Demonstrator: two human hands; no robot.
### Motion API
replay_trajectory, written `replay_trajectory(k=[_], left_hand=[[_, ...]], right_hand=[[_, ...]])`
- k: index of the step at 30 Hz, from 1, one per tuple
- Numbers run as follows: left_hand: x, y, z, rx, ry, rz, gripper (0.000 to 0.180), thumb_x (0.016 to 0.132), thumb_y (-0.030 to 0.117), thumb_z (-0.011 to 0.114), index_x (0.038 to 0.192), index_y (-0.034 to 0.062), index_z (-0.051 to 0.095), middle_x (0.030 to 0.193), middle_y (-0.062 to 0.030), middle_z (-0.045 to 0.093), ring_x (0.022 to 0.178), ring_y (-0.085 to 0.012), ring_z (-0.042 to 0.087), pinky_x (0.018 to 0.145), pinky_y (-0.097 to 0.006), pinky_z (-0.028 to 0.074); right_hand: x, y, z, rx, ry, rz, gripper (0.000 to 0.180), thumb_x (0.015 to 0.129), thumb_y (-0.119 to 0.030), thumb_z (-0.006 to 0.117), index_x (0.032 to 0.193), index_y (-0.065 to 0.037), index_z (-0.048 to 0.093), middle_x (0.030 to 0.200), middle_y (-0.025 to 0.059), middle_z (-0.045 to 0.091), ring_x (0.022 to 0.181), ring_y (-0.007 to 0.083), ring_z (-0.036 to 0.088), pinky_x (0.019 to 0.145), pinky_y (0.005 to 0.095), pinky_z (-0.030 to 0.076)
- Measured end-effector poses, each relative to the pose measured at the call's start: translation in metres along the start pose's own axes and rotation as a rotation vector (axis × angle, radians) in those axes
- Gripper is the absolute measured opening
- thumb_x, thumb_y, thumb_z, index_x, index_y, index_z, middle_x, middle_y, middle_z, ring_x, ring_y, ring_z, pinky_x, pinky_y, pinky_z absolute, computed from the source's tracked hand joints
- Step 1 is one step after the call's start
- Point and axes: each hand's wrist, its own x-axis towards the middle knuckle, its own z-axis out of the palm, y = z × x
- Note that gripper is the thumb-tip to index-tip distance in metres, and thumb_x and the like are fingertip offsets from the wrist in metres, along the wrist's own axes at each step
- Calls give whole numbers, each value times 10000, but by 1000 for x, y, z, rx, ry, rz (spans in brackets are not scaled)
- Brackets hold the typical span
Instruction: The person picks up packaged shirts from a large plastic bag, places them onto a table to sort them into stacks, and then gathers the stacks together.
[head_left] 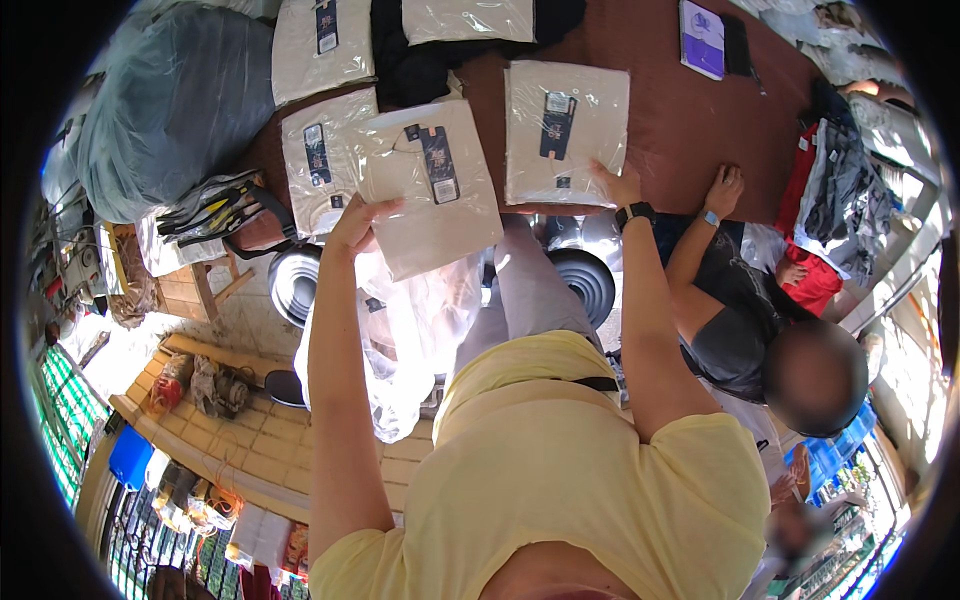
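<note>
- Gripping a bagged cream shirt by its lower corner, left hand pinches it, tilted, above a loose clear bag.
- Right hand, fingers spread, presses flat on a second packaged shirt, steadying it on the brown table.
- Further packs lie flat in rows beyond.
- A seated person's hand rests on the table edge.
</note>
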Motion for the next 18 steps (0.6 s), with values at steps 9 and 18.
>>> replay_trajectory(k=[9,18], left_hand=[[112,-33,-2,558,403,312,699,697,49,752,1296,-3,396,1083,-196,613,943,-273,632,818,-360,517],[99,-58,-1,635,504,467,729,697,49,749,1325,19,381,1168,-186,529,969,-314,579,839,-387,486]], right_hand=[[11,9,-9,-116,-84,-83,528,785,-374,745,1107,17,596,989,137,679,874,203,649,766,321,503],[19,17,-5,-234,28,-81,709,720,-350,785,1220,25,451,1114,206,595,1023,294,593,872,377,463]])
